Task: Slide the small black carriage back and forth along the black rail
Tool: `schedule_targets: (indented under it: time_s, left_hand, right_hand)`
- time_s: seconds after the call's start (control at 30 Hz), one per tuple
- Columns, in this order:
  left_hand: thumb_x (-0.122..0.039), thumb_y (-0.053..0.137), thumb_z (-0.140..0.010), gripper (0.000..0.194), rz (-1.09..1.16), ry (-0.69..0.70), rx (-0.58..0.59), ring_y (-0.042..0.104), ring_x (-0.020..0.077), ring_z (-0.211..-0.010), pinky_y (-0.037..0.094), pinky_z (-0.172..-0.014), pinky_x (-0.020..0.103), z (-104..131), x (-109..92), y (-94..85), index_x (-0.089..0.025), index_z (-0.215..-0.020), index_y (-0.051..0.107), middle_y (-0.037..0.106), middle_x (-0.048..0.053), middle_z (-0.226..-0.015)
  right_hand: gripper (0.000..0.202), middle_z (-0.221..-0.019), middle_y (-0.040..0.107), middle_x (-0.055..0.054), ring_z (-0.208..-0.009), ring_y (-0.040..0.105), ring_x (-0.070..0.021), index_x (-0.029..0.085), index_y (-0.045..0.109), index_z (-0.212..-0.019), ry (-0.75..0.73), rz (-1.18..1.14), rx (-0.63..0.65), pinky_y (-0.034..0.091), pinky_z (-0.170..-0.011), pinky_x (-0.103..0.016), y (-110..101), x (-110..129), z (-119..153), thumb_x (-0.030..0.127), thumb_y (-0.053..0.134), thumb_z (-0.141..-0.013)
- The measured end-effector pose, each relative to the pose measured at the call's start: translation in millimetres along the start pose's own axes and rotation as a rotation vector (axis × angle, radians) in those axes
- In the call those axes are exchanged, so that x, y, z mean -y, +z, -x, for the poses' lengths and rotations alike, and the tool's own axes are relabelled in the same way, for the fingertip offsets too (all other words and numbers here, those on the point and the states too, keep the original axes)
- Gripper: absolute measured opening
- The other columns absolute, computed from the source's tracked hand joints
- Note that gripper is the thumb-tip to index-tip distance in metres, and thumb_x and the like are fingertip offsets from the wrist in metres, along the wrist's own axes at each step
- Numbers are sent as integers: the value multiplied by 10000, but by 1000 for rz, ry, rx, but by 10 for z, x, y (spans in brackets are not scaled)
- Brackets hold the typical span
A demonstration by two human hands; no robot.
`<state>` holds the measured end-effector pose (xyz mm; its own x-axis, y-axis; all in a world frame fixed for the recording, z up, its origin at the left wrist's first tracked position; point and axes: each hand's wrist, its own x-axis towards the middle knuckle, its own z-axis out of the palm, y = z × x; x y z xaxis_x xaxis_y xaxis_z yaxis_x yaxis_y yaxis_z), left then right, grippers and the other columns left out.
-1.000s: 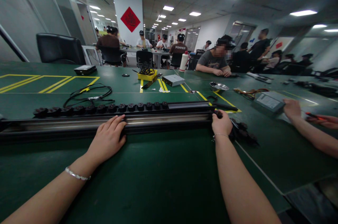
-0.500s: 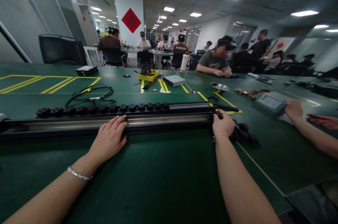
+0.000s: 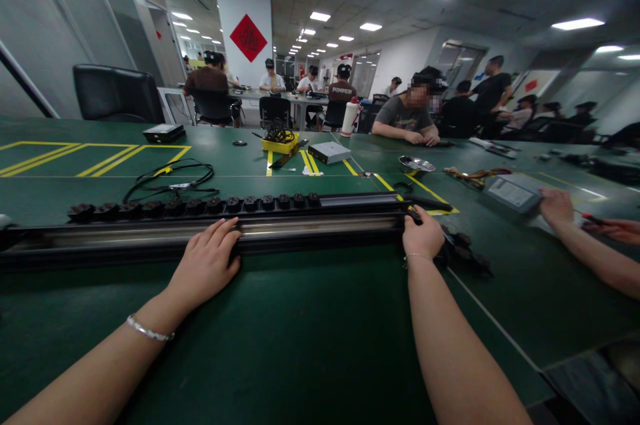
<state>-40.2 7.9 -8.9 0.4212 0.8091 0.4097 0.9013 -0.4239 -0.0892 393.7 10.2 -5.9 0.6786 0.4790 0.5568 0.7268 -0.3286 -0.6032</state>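
A long black power-strip housing with a shiny metal channel lies across the green table in front of me. My left hand rests on it left of centre, fingers stretched over the channel and thumb at the near edge. At the housing's right end, my right hand is closed on a small black end piece; part of its grip is hidden. Behind the housing runs a black strip bearing a row of black socket modules. More dark parts lie just right of my right hand.
Black cable lies behind the strip. Farther back are a yellow tray, a grey metal box and a metal bowl. At right, another person's hand touches a power supply unit; their other hand holds a screwdriver.
My hands and the housing stay in place. At the right, the other person's screwdriver and hand have shifted slightly left.
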Motion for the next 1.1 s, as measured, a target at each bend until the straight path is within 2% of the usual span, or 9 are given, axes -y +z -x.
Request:
schedule_targets:
  time_s: [0.23,0.57,0.83,1.1]
  left_hand:
    - [-318,448,-776,391,0,6,-6,356,305,-1280,346,-970,477,6,5,3,-185,-1134,530,415,96,-1399]
    - [-325,447,-769,389,30,-5,-4,360,312,-1275,347,-968,491,8,17,4,-196,-1121,549,420,93,-1397]
    - [-317,450,-773,385,9,-5,-13,365,310,-1273,344,-970,483,13,2,2,-192,-1124,543,425,88,-1394]
    - [-319,460,-762,392,38,-8,-23,374,308,-1270,344,-975,483,7,10,10,-206,-1125,553,437,88,-1385]
  right_hand:
    - [448,-1029,652,-77,-891,577,-223,174,597,-1125,81,-60,-37,421,-850,-354,-6,37,21,262,568,-687]
    - [318,-964,603,-124,-940,523,-254,133,625,-965,128,-12,-107,379,-889,-385,16,-109,-60,262,545,-686]
    - [379,-1049,600,-126,-1007,505,-252,143,606,-1066,64,-15,-92,369,-901,-379,-21,-80,-21,241,494,-718]
    - [395,-1052,578,-134,-1026,487,-268,144,600,-1066,98,4,-96,359,-909,-411,-11,-41,-1,208,452,-705]
